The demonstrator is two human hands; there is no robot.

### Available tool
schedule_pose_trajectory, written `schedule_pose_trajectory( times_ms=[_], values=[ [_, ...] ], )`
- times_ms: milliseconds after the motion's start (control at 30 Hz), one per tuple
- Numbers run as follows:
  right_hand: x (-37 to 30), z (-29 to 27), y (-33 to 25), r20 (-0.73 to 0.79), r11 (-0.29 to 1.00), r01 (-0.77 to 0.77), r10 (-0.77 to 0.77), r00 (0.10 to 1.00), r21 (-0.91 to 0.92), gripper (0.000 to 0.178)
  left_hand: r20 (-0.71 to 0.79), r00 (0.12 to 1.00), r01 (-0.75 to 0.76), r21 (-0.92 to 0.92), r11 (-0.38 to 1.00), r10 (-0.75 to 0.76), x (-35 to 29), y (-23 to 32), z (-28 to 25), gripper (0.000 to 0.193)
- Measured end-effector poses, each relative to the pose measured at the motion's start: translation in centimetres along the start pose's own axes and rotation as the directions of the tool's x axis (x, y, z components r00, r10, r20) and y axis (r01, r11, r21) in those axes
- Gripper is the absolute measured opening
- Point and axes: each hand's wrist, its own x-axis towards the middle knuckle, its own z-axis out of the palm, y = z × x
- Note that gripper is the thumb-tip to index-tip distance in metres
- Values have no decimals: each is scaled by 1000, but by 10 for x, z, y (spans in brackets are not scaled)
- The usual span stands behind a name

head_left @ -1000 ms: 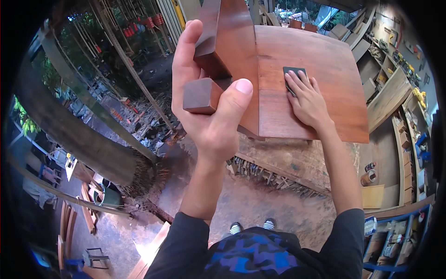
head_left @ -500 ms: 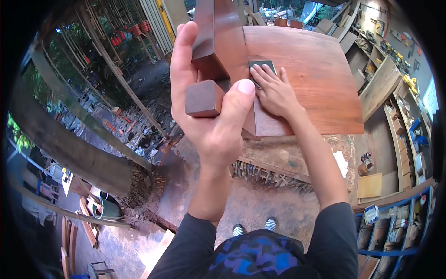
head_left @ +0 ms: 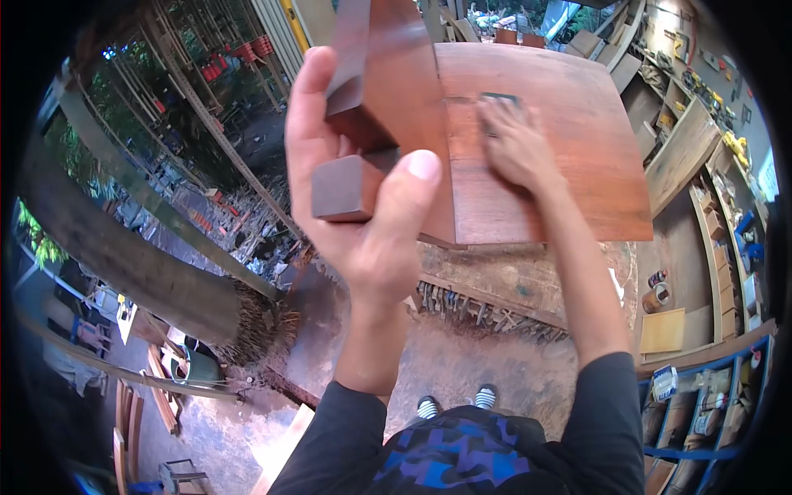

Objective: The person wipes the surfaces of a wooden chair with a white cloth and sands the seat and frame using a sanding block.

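My left hand (head_left: 373,252) is wrapped round the square end of a reddish-brown wooden leg (head_left: 340,191), its thumb pressed against the side. That leg belongs to a piece of wooden furniture, with a second square edge just beyond it and a long upright board (head_left: 403,91) running away from me. To the right spreads a broad, smooth wooden panel (head_left: 586,140). On it my right hand (head_left: 521,153), smeared by motion, presses down a dark green sanding pad (head_left: 502,97). Most of the pad is hidden under the fingers.
Under the panel stands a worn workbench (head_left: 487,276) with many tools lined along its front. Shelves with boxes (head_left: 711,239) and a blue divided rack (head_left: 701,412) are on the right. A thick curved trunk (head_left: 157,280) and loose timber strips (head_left: 128,421) lie left.
My right hand and the sanding pad have slid right across the panel, away from the upright board. My left hand keeps its grip, shifted slightly left in view.
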Motion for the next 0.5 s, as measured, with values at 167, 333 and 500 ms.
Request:
schedule_pose_trajectory(
  times_ms=[167, 333, 500],
  values=[
    [4, 7, -22, 36, 978, 205, -203, 978, -44, 59, -59, 998, 21, 39, 999, -19, -1, 7, -7, 84],
    [-2, -2, -5, 28, 1000, 15, -15, 999, -17, 58, 1, 1000, 3, -11, 1000, -3, -3, 0, 2, 84],
    [-39, 0, -24, -159, 966, 257, -257, 953, -23, 54, -28, 1000, -9, 127, 992, 13, 3, 13, -7, 79]
  ],
)
